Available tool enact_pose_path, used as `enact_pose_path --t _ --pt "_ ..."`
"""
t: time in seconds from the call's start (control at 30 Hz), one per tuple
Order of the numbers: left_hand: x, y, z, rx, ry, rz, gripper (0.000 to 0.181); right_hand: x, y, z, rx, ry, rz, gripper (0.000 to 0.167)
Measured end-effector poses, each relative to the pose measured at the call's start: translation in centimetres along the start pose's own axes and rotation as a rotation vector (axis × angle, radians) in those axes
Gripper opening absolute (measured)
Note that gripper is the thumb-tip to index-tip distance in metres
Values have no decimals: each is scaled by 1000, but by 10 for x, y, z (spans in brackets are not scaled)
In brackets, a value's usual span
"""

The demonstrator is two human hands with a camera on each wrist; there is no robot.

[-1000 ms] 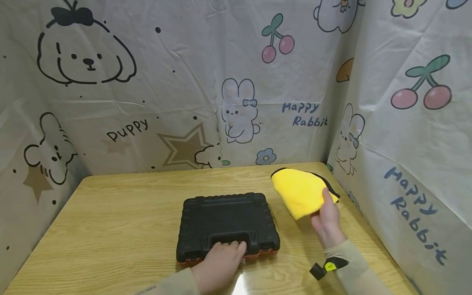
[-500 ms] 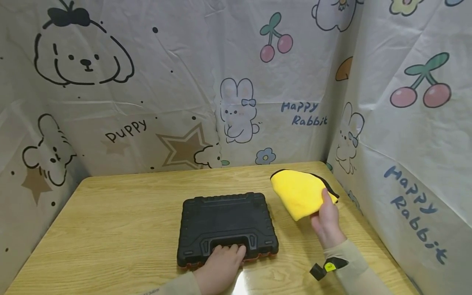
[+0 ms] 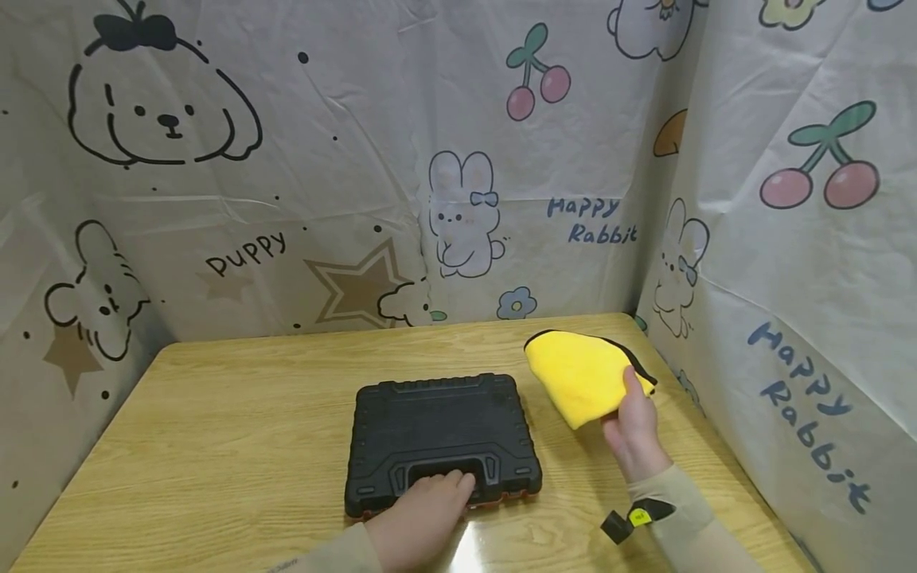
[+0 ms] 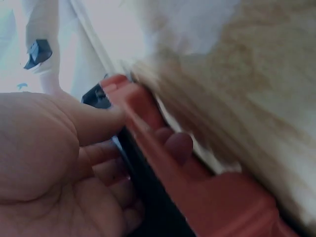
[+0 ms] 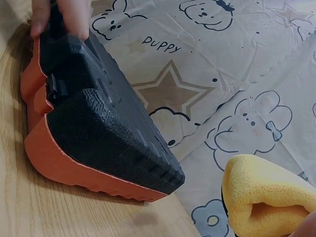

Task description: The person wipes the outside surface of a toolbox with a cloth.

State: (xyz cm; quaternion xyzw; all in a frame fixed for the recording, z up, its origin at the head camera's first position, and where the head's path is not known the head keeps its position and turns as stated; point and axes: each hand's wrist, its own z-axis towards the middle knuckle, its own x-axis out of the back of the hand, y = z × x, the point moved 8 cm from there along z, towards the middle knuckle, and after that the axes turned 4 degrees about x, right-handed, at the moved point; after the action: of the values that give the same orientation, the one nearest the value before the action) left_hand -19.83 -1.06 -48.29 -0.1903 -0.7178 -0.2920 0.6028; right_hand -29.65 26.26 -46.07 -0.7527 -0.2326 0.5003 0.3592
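Note:
A closed black tool case [image 3: 440,430] with an orange base [image 4: 173,168] lies on the wooden table. My left hand [image 3: 424,513] grips its handle. In the left wrist view the thumb lies on the near side of the handle, and a fingertip shows past the orange edge. My right hand [image 3: 636,426] holds a folded yellow towel [image 3: 582,376] with dark edging, thumb on top and fingers partly hidden beneath. The right wrist view shows the towel's fluffy fold low at the right and the case [image 5: 106,118] at the left.
The wooden table [image 3: 236,422] ends at a printed cloth wall [image 3: 344,199] behind. Another cloth wall [image 3: 802,263] stands close to the right arm. A strap with a small black block [image 3: 618,527] sits at the right wrist.
The front of the case has tipped down slightly, so less orange shows. The left fingers have shifted a little on the handle. The right hand and towel stay almost still.

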Motion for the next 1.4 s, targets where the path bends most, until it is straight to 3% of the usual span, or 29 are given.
enact_pose_path --t 0.13,0.27,0.33,0.43,0.53,0.63,0.73,0.83,0.97,1.03,1.17,1.23,1.4 --pt "10 0 -4 -17 -7 -43 12 -1 1 0 -7 4 14 37" --pt "35 -10 -11 20 71 -160 9 -3 2 1 -7 2 11 37" --pt "54 -26 -16 79 147 -223 11 -5 2 1 2 -3 -1 38" --pt "83 -64 -29 206 296 -310 18 -6 2 3 22 -7 -34 38" --pt "95 -108 -43 335 394 -436 30 -7 -1 3 49 -2 -69 38" --pt "85 -144 -53 429 389 -599 44 -9 -4 3 84 -3 -121 37" --pt "66 -167 -56 508 344 -765 51 -16 -5 5 111 -28 -185 34" --pt "49 -179 -54 549 344 -895 53 -25 -4 9 112 -57 -223 30" --pt "36 -182 -47 543 356 -996 57 -38 -2 11 126 -91 -257 27" --pt "30 -179 -44 531 345 -991 62 -45 -2 11 148 -103 -276 26" --pt "24 -173 -41 509 343 -885 74 -55 4 11 168 -114 -307 26" --pt "24 -170 -41 495 367 -826 76 -57 7 10 164 -110 -324 28" --pt "26 -164 -40 472 418 -796 73 -57 15 9 145 -94 -361 35"
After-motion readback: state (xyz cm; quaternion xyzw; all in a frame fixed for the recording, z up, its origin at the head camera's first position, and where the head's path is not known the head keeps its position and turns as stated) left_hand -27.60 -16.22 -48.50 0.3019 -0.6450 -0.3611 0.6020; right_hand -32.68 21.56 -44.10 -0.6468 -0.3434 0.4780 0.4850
